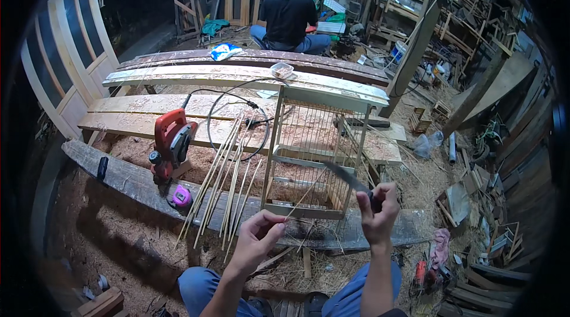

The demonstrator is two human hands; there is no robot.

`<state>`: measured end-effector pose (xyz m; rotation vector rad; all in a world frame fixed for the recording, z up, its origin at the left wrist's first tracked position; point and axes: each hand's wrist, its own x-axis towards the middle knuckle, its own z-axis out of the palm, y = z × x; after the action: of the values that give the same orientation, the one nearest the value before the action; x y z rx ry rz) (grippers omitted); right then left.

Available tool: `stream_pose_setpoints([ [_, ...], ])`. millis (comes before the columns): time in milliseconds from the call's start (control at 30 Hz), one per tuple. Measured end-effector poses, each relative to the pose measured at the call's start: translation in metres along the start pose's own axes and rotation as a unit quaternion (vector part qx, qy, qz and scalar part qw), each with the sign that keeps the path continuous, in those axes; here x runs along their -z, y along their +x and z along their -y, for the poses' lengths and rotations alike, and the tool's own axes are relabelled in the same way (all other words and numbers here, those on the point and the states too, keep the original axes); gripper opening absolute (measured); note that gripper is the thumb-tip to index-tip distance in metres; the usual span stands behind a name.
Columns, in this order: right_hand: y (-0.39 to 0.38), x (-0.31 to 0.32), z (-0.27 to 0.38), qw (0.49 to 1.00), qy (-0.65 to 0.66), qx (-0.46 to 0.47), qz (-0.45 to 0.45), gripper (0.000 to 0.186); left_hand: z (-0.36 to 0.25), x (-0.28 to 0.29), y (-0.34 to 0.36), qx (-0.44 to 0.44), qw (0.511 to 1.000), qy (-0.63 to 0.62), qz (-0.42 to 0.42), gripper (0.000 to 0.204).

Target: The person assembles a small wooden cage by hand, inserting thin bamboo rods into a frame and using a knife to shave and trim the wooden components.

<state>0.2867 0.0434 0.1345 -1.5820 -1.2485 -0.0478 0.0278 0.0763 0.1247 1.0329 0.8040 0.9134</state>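
My left hand (259,238) pinches one end of a thin bamboo strip (304,196) that slants up to the right. In my right hand (380,216) is a knife (346,177), gripped by its dark handle, its curved blade pointing up and left near the strip's far end. I cannot tell whether blade and strip touch. Just beyond my hands, a wooden cage (303,211) with slender upright bars leans on the planks. Several long bamboo strips (223,189) lie across the near plank, left of the cage.
A red power planer (172,142) and a pink tape measure (181,196) rest on the weathered near plank (133,179). Its black cable loops over shaving-strewn boards (127,103). Farther back sits a person (287,17) in a black shirt. A post (412,50) and scrap wood occupy the right.
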Motion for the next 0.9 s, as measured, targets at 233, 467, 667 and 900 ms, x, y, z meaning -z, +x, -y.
stream_pose_setpoints([
  [233,-0.022,-0.03,0.022,0.978,0.019,0.091,0.187,0.044,0.004,-0.008,0.008,0.044,0.998,-0.038,0.004,0.018],
  [467,-0.028,-0.046,0.035,0.967,0.039,0.096,0.235,0.042,0.025,-0.007,0.014,0.02,0.995,-0.07,0.065,0.024],
  [667,-0.024,-0.049,0.038,0.965,0.061,0.079,0.244,0.045,0.021,-0.008,0.021,-0.001,0.997,-0.012,0.075,0.025],
  [900,-0.021,-0.041,0.034,0.958,0.07,0.08,0.266,0.041,0.016,-0.012,0.023,-0.088,0.991,0.052,0.081,0.016],
])
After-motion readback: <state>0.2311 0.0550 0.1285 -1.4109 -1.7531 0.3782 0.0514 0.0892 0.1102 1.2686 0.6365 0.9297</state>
